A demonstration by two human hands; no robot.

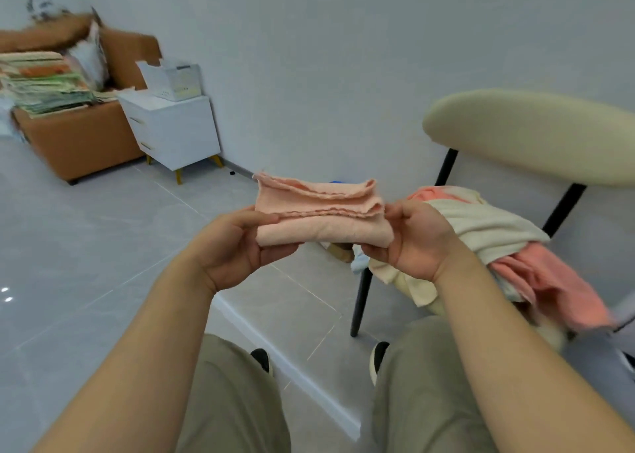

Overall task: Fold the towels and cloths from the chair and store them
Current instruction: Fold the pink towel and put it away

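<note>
A small peach cloth [323,212], folded into several layers, is held in the air in front of me. My left hand [233,246] grips its left end and my right hand [415,239] grips its right end. To the right stands a chair [536,133] with a cream backrest and black legs. On its seat lies a loose pile of cloths: a cream one [488,229] on top and a coral pink one [549,287] hanging over the front. Far left, a stack of folded cloths [44,85] rests on an orange sofa.
The orange sofa [82,136] stands at the back left beside a white nightstand [175,129] with a white box on top. Grey tiled floor spreads between them and me. A low white step crosses the floor by my feet. The wall is close behind the chair.
</note>
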